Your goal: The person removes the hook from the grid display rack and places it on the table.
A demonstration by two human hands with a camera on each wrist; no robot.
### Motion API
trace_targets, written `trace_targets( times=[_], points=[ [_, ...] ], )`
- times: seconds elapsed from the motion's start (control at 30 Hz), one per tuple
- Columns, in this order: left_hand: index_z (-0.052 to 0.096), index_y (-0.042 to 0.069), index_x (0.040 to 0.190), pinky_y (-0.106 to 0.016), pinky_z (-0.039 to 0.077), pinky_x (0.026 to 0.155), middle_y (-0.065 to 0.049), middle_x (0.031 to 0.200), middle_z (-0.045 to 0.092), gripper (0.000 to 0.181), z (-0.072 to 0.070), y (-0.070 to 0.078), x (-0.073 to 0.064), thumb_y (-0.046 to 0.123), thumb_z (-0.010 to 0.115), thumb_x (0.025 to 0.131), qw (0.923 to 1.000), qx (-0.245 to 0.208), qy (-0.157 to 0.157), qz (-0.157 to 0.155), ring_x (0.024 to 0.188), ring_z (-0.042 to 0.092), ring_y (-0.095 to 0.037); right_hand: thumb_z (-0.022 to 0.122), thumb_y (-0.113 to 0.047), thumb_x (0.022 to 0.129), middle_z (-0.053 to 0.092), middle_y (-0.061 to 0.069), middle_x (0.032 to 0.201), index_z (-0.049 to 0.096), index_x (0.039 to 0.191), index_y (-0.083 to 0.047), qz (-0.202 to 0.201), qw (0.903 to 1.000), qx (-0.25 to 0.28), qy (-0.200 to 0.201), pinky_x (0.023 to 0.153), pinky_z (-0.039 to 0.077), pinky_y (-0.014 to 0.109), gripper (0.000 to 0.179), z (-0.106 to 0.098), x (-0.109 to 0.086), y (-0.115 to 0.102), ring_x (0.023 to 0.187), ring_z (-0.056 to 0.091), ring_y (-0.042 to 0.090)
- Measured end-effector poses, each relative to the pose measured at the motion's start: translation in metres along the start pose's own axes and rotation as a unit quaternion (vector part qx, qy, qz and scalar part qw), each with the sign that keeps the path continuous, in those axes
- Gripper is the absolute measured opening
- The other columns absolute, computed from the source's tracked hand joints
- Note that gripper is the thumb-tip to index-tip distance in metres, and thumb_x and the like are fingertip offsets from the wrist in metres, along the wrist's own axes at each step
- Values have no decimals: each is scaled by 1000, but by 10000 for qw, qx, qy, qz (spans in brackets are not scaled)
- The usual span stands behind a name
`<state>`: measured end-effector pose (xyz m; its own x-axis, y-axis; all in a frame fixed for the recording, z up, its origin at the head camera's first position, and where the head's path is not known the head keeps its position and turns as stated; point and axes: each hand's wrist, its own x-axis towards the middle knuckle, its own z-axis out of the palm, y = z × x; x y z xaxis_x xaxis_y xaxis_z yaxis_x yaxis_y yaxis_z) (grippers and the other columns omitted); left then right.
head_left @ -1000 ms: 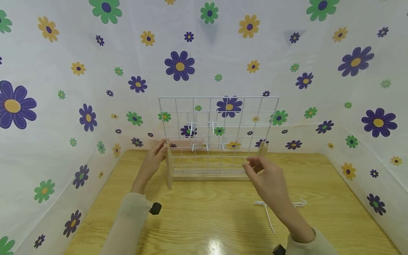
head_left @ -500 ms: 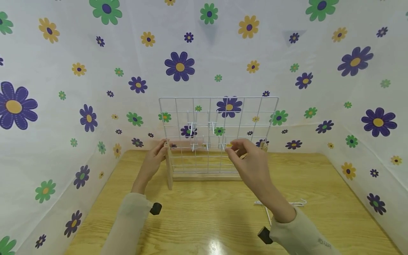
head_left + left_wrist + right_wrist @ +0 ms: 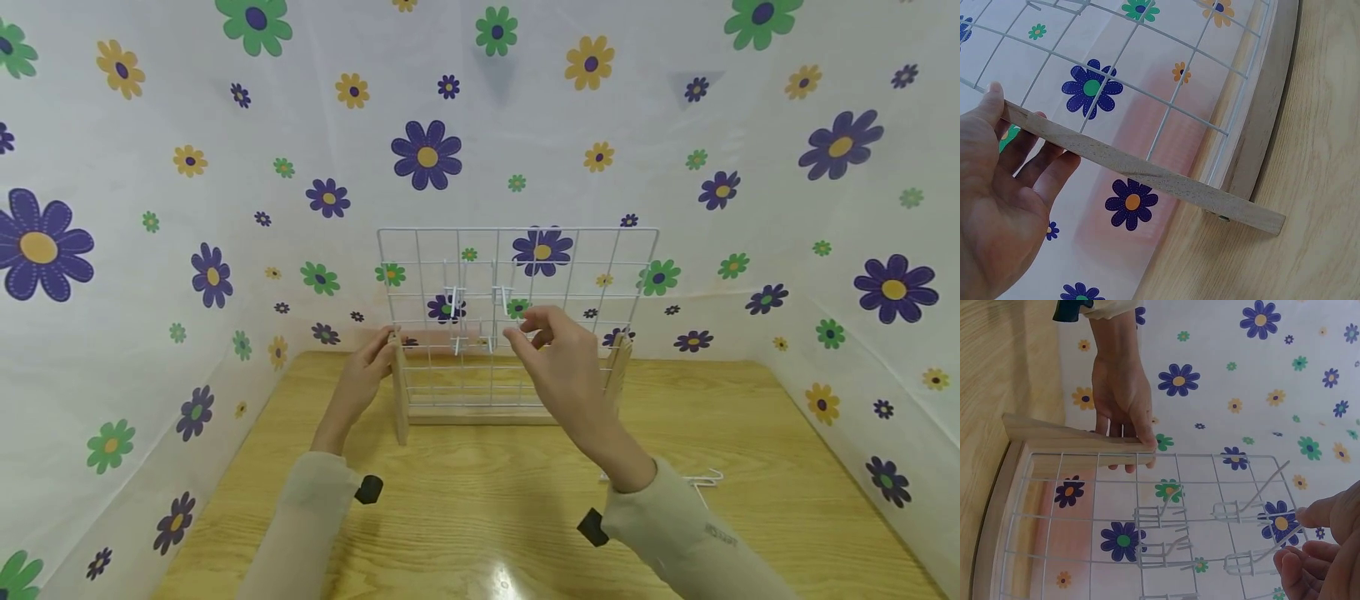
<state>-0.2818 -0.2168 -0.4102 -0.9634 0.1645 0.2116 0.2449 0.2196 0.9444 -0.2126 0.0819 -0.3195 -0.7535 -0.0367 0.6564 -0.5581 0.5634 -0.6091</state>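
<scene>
A white wire grid panel point(image 3: 555, 275) stands upright in a wooden stand, with several white wire hooks on it. My left hand point(image 3: 362, 379) grips the stand's left wooden post point(image 3: 1141, 172), thumb on one side and fingers on the other. In front of the grid, my right hand point(image 3: 562, 358) is raised with bent fingers and a gap between thumb and forefinger. In the right wrist view the prong of an upper hook point(image 3: 1241, 562) reaches toward that gap; contact is not plain. Another upper hook point(image 3: 1227, 511) is beside it. A lower hook is hidden behind my right hand in the head view.
Loose white hooks point(image 3: 705, 479) lie on the wooden table point(image 3: 450, 517), partly hidden by my right forearm. The stand's right wooden post point(image 3: 618, 367) is behind my right hand. A flower-printed sheet point(image 3: 300, 108) encloses the back and sides.
My right hand has moved left and up from the grid's lower right, past a lower hook, to just below the upper right hook. The left hand has kept its grip on the post.
</scene>
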Motion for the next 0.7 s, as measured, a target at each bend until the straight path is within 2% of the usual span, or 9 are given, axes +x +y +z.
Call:
trace_targets(
  times=[0.13,0.47,0.7],
  points=[
    [30,-3,160,-49,44,112,-20,165,29,53,0,-1,0,20,42,114,10000,9,20,-3,145,39,-43,77,-15,96,74,10,96,70,110,2,66,10000,-1,-44,56,52,24,23,6,3,0,74,65,18],
    [30,-1,160,-50,43,113,-19,166,27,53,1,1,-1,21,43,114,9999,57,93,-35,146,37,-43,78,-11,93,75,13,92,70,106,5,-372,9987,-28,345,53,48,23,22,21,13,6,70,67,20],
    [32,2,161,-49,44,114,-18,167,28,53,1,4,-1,24,43,113,9996,179,103,-175,146,38,-42,78,-9,93,75,15,89,71,103,7,-426,9980,45,471,56,51,25,19,26,17,5,70,68,22]
  ],
)
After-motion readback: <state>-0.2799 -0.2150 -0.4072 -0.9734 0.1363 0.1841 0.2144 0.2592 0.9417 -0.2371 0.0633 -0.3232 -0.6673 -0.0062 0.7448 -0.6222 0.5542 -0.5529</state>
